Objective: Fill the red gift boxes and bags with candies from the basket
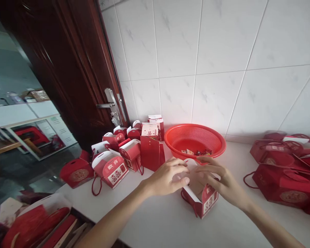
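An open red and white gift box (209, 203) stands on the white table, its pale inside facing up and a red cord hanging at its left side. My left hand (172, 175) is at the box's left flap, thumb and fingers apart. My right hand (217, 177) reaches over the right side, fingers spread and slightly curved, touching or just above the upper flap. Part of the box's far side is hidden behind my fingers. Just behind it sits a red plastic basket (196, 132) with a few small wrapped pieces at the bottom.
Several red gift boxes (116, 168) stand at the left, near a dark wooden door (74, 62). More red boxes (286, 186) are grouped at the right. Flattened or open red cartons (38, 220) fill the lower left. A tiled wall (219, 41) rises behind the table.
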Tool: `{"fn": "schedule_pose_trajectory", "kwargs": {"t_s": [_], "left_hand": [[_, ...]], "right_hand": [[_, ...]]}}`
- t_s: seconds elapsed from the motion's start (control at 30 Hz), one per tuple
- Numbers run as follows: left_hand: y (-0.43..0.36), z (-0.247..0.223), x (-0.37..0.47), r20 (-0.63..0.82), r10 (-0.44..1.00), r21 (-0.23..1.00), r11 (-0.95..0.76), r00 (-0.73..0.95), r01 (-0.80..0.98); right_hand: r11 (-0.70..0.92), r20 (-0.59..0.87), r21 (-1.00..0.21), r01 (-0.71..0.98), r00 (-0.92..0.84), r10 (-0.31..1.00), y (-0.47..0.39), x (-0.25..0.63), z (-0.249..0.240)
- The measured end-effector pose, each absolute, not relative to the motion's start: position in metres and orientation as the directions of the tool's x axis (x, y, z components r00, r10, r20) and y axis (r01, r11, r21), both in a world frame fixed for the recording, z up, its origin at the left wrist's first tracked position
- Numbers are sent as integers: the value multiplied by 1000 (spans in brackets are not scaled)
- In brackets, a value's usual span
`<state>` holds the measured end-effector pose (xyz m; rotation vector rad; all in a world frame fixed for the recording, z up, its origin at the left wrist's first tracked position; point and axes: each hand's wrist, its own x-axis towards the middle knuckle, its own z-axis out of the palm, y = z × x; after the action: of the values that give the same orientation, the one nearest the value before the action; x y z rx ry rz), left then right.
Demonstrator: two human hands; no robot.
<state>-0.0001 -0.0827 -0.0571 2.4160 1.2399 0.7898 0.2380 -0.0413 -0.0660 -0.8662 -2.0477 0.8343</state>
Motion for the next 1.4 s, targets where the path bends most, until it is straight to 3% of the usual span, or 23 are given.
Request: {"fn": "schedule_pose_trajectory", "kwargs": {"t_s": [0.13, 0.27, 0.43, 0.57, 0.73, 0.9, 1.1, 1.23, 1.4], "left_hand": [[-85, -67, -11, 252, 838, 532, -538, 484, 654], [-86, -85, -14, 272, 825, 552, -556, 495, 622], [-80, -104, -15, 326, 801, 579, -589, 502, 564], [-71, -109, -23, 371, 791, 588, -606, 487, 536], [-66, -97, -29, 531, 749, 565, -661, 397, 493], [-72, -81, -24, 629, 757, 638, -631, 174, 441], [-85, -86, -21, 496, 867, 803, -434, -53, 409], [-79, -85, -27, 435, 894, 873, -390, -109, 292], [-54, -71, -24, 499, 863, 837, -457, -77, 301]], "right_hand": [[405, 235, -834, 374, -424, 875, -37, 241, -60], [184, 63, -902, 390, -303, 951, -37, 253, -66], [-56, -78, -992, 113, -195, 978, -44, 262, -91], [-195, -167, -978, -73, -290, 942, -51, 265, -111], [-108, -80, -986, -127, -209, 975, -55, 269, -116], [-15, -5, -973, -231, -43, 999, -46, 278, -121], [-65, -104, -972, -227, 165, 981, -43, 288, -135], [-29, -42, -990, -141, 86, 995, -51, 278, -138], [-86, -85, -995, -49, -15, 996, -58, 263, -146]]}}
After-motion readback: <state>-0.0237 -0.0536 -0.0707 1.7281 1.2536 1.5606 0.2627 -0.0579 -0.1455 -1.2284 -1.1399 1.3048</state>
